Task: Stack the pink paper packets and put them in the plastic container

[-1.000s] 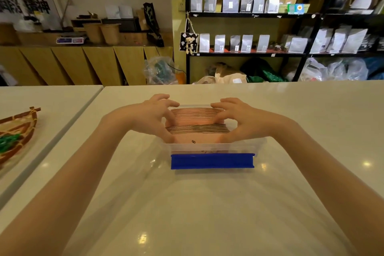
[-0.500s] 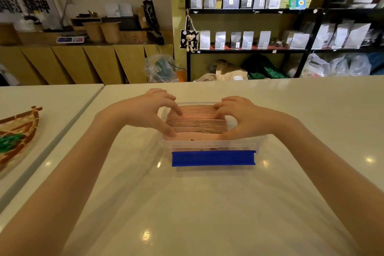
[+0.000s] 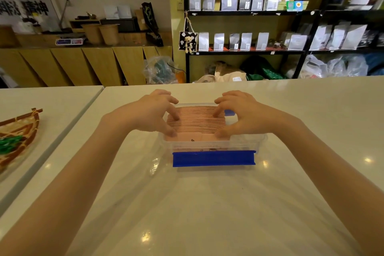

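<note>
A stack of pink paper packets (image 3: 196, 123) stands on edge inside a clear plastic container (image 3: 247, 141) with blue clips (image 3: 213, 158) on its near and far sides. My left hand (image 3: 152, 113) presses on the stack's left end, thumb at the near face and fingertips on the top edges. On the right end, my right hand (image 3: 242, 115) mirrors that hold. Both hands clasp the stack between them. The container sits on a white table (image 3: 197, 203).
A woven boat-shaped basket (image 3: 16, 131) with something green in it lies on a neighbouring table at the left. Beyond the table stand black shelves (image 3: 249, 13) with pouches and a wooden counter (image 3: 83, 62).
The stack has sunk lower into the container between my hands. My fingers have shifted onto the packets' top edges, and a blue clip at the far right now shows.
</note>
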A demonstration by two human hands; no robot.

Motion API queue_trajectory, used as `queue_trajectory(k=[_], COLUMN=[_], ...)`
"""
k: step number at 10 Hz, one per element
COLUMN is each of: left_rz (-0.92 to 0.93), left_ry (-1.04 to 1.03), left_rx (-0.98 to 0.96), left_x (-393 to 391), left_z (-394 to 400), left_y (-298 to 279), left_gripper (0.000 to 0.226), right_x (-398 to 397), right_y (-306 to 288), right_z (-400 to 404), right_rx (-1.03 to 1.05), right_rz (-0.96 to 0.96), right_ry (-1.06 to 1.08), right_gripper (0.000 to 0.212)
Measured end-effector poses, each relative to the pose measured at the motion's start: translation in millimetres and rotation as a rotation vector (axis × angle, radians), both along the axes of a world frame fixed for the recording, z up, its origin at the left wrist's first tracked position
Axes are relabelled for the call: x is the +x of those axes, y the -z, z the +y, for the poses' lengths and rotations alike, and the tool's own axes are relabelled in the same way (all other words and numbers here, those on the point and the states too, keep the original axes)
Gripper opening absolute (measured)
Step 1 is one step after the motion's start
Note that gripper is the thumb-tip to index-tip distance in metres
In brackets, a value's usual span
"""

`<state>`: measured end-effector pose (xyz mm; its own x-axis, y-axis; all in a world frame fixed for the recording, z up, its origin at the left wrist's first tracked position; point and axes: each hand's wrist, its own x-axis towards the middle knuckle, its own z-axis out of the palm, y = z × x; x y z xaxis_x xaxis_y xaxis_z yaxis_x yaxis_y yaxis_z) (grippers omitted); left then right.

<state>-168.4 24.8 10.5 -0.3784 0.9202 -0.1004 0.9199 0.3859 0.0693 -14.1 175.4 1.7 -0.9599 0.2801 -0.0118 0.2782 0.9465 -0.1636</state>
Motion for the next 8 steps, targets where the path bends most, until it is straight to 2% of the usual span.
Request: queue_trajectory(k=[3,4,5,6,7,8], left_rz=[-0.001,0.008,0.056,0.034,-0.047,-0.058], left_ry=[-0.008,-0.015,-0.021,0.044,0.121,0.119], left_rx=[-0.022,-0.03,-0.078,0.026,0.286,0.59], left_x=[1.8,4.3,7.6,12.6,25.3,34.4], left_z=[-1.1,-1.7,-5.3,-13.8,-26.7,-35.3], left_y=[-0.3,-0.2,-3.9,-17.2,-36.5,-45.9], left_gripper=[0.046,0.048,0.049,0.039,0.033,0.033], right_x=[1.5,1.6,2.4,9.7,24.5,56.9], right_y=[-0.6,0.5,-3.8,-16.7,-39.7,-69.2], right_z=[-10.8,-11.7,-12.1,-11.5,-17.9,-32.9], right_rx=[0.178,0.203,0.139,0.026,-0.07,-0.11], right_rz=[-0.126,-0.152,-0.099,0.124,0.345,0.709], right_ry=[-0.011,-0.007,-0.001,0.003,0.002,-0.067], right_gripper=[0.054,0.055,0.052,0.045,0.042,0.034])
